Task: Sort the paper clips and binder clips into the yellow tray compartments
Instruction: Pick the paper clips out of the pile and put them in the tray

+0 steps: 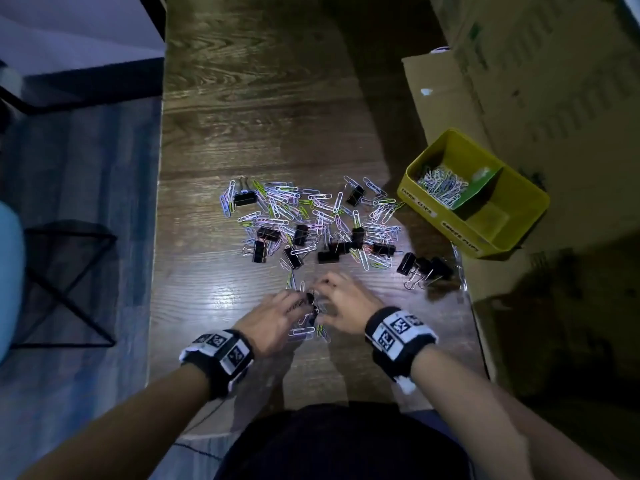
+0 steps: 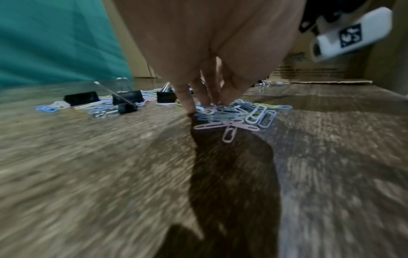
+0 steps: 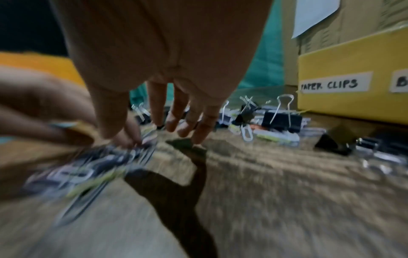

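A spread of coloured paper clips [image 1: 311, 216] mixed with black binder clips [image 1: 424, 268] covers the middle of the wooden table. Nearer me lies a small heap of paper clips [image 1: 308, 332] [image 2: 238, 115], blurred in the right wrist view [image 3: 88, 171]. My left hand [image 1: 298, 303] [image 2: 205, 103] has its fingertips pressed down on this heap. My right hand [image 1: 323, 289] [image 3: 154, 129] meets it from the right, fingers straight and spread, thumb at the clips. The yellow tray [image 1: 429, 216] [image 3: 353, 108] stands at the right, with paper clips [image 1: 441, 187] in its left compartment.
Cardboard boxes [image 1: 519, 81] stand behind and beside the tray along the table's right side. The table's left edge [image 1: 156, 237] drops to the floor, where a black wire stool [image 1: 69, 282] stands. A group of binder clips lies just in front of the tray.
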Demonstrator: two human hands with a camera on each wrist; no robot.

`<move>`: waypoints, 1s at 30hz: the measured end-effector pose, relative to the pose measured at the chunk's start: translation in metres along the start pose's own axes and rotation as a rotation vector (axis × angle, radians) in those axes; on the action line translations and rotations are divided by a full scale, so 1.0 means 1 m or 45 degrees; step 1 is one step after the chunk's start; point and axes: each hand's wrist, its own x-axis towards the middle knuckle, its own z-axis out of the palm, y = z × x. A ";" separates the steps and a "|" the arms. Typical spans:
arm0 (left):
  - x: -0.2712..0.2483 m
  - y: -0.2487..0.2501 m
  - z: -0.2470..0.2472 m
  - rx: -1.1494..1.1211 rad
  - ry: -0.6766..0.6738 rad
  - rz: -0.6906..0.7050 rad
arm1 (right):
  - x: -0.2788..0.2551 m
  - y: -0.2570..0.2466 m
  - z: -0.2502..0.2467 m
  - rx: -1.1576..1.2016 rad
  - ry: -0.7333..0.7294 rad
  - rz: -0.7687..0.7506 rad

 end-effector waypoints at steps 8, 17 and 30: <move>-0.007 -0.007 -0.008 -0.056 0.124 -0.420 | -0.019 -0.017 0.040 -0.218 -0.024 0.134; -0.010 0.009 -0.004 0.118 0.019 -0.376 | -0.012 -0.025 0.040 -0.082 0.136 0.256; 0.010 0.021 0.004 -0.335 0.031 -0.537 | -0.001 -0.037 0.037 0.026 0.017 0.264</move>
